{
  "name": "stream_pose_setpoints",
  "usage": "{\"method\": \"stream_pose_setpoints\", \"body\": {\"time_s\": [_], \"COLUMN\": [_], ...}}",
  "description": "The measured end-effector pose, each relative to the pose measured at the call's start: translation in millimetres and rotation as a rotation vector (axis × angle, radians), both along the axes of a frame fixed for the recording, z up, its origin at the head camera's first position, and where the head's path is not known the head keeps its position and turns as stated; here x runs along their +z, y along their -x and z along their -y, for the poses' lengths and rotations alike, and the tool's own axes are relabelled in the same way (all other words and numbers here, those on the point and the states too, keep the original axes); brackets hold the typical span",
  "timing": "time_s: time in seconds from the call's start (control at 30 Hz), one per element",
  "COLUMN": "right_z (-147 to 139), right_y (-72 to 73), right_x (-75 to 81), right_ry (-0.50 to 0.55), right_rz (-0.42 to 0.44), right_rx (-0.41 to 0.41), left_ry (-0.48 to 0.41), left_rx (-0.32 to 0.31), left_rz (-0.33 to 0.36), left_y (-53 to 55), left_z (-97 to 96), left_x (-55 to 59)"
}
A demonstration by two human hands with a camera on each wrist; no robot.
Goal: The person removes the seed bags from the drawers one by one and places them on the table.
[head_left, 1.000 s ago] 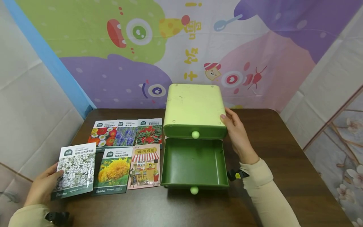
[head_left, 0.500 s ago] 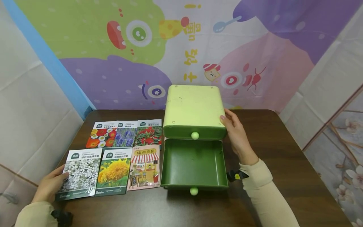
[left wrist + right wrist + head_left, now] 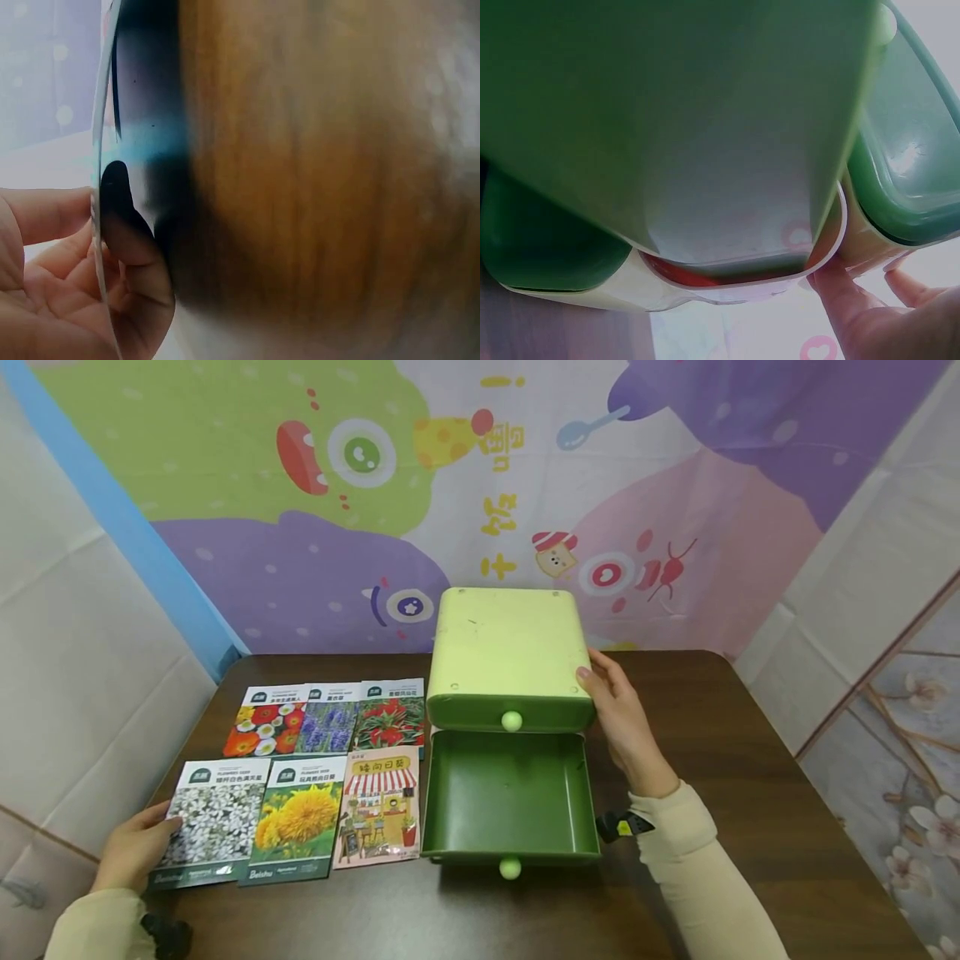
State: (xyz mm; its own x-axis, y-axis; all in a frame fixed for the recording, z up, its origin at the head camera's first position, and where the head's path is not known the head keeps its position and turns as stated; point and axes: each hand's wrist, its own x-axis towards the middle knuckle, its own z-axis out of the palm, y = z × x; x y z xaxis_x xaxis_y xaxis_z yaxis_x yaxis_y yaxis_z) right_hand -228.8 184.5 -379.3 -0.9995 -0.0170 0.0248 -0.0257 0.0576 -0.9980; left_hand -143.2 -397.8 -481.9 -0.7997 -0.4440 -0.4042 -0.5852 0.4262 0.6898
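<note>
In the head view, my left hand [image 3: 135, 847] pinches the left edge of a seed packet with white flowers [image 3: 213, 818]; the left wrist view shows this packet [image 3: 98, 150] edge-on between thumb and fingers. Beside it lies a seed packet with yellow sunflowers [image 3: 300, 818], its edge close against the white-flower one. My right hand [image 3: 626, 718] touches the right side of a pale green drawer cabinet [image 3: 513, 639], thumb at the top edge and fingers along the side. Below the cabinet's upper drawer, a dark green drawer [image 3: 510, 793] is pulled out with nothing inside.
A pink packet with a striped shop awning [image 3: 378, 810] lies left of the drawer. Behind are three more seed packets, with red and white blooms [image 3: 264, 727], purple spikes [image 3: 326, 727] and red flowers [image 3: 390, 722]. A patterned cloth [image 3: 300, 585] hangs behind the brown table [image 3: 720, 727].
My left hand has brought the white-flower packet rightward and lower, to the left end of the front row. The right hand stays on the cabinet; the whole view has shifted slightly.
</note>
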Motion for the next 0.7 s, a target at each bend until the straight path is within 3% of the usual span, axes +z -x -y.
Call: {"method": "stream_pose_setpoints", "body": {"time_s": [0.43,0.7], "right_z": [0.2,-0.6], "right_y": [-0.5,-0.6], "right_x": [0.4,0.6], "right_ry": [-0.003,-0.021], "right_rz": [0.001,0.009], "right_rx": [0.001,0.001], "left_ry": [0.052,0.148], "left_rx": [0.058,0.028], "left_rz": [-0.015,0.046], "left_y": [-2.9,-7.0], "left_z": [-8.4,-11.1], "left_x": [6.3,15.2]}}
